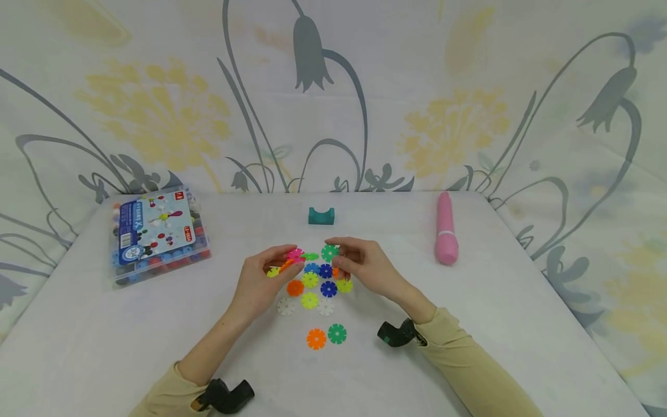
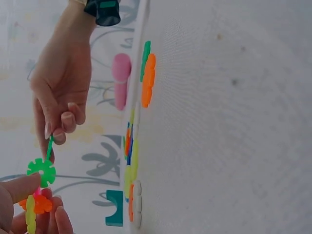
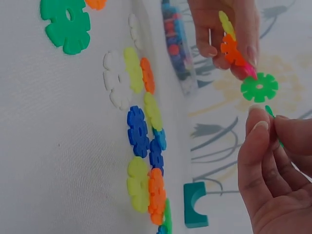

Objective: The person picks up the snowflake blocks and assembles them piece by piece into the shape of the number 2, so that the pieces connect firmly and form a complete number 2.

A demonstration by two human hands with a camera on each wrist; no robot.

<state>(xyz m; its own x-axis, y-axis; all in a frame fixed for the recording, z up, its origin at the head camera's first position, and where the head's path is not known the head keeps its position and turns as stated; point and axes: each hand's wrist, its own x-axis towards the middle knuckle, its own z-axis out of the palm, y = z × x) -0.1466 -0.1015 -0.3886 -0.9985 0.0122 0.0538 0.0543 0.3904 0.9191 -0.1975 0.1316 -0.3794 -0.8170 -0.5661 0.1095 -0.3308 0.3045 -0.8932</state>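
My left hand (image 1: 259,285) grips a small chain of notched plastic snowflake discs: a yellow disc (image 3: 226,24), an orange disc (image 3: 230,49), a pink disc (image 3: 250,71) and a light green disc (image 3: 259,88) at the end. Between thumb and fingers, my right hand (image 1: 371,267) pinches a darker green disc (image 1: 329,253), held edge-on to the light green one in the left wrist view. Their edges are very close; whether they interlock, I cannot tell. Both hands are raised above loose discs on the table, including a blue disc (image 1: 328,289) and an orange disc (image 1: 294,288).
A green disc (image 1: 337,334) and an orange disc (image 1: 316,339) lie nearer the front. Behind the hands stands a teal arched block (image 1: 321,216). A clear case (image 1: 161,263) of coloured pieces is at left, a pink cylindrical object (image 1: 446,231) at right. Patterned cloth hangs behind the table.
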